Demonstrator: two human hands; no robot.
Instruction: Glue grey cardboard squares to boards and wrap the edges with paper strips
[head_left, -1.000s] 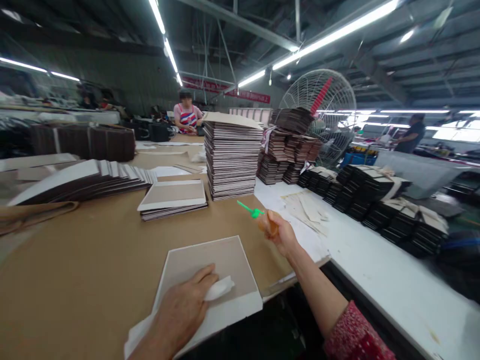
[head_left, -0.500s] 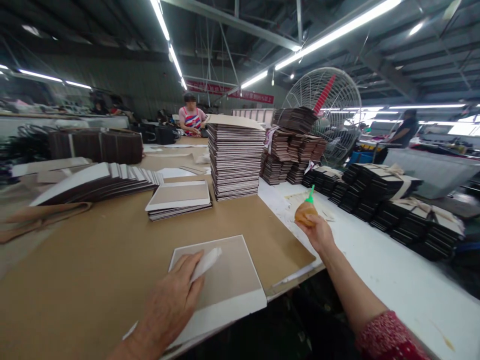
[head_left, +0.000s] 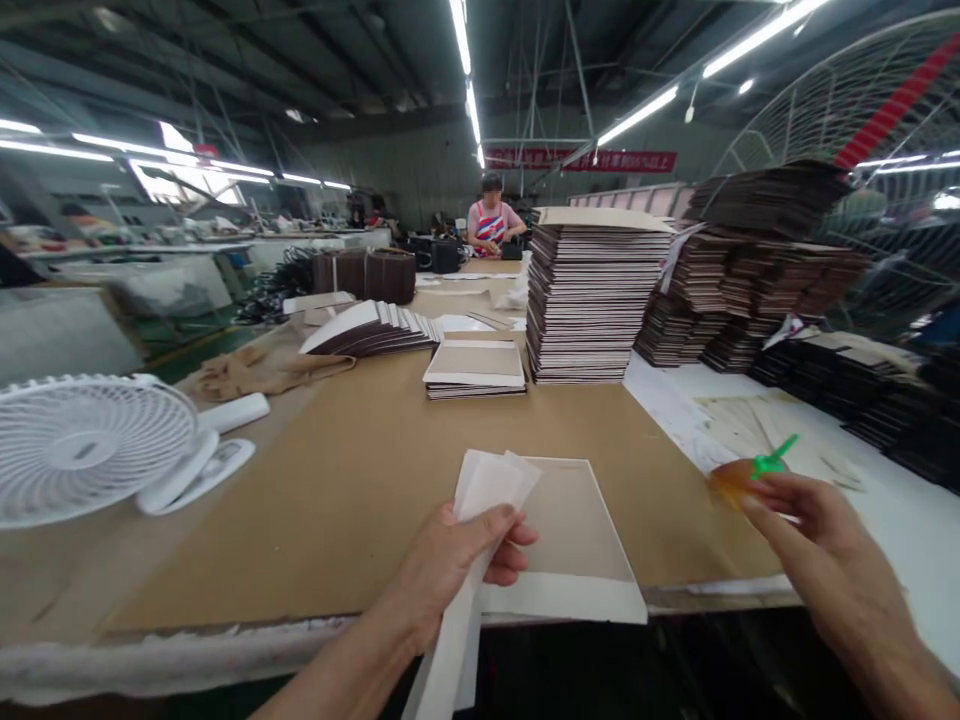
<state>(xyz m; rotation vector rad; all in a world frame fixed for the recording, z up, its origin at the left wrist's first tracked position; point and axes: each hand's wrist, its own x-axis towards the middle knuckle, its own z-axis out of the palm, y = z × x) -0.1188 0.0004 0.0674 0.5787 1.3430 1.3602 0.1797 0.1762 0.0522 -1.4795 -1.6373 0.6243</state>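
Note:
Several long white strips (head_left: pixel 491 485) are pinched in my left hand (head_left: pixel 469 550), their lower ends hanging past the table's front edge. Beneath them lies a beige panel with a white border (head_left: pixel 577 520), partly covered by my hand and the strips. At the right, an amber squeeze bottle with a green nozzle (head_left: pixel 731 482) is tipped over low at the edge of the brown board, slightly blurred. My right hand (head_left: pixel 825 545) is just beside it, thumb and fingers apart, fingertips at the bottle's near end and not wrapped around it.
A tall stack of panels (head_left: pixel 592 300) stands behind a short pile (head_left: pixel 476 365). Fanned panels (head_left: pixel 375 325) lie further left. A white fan (head_left: pixel 90 450) is at the left. Dark bundles (head_left: pixel 840 370) line the right side. A person (head_left: pixel 491 220) stands at the far end.
The view has swung left. My left hand has lifted from the panel and now shows several white strips. The bottle, upright in my right hand before, is tipped over, with the fingers loosened.

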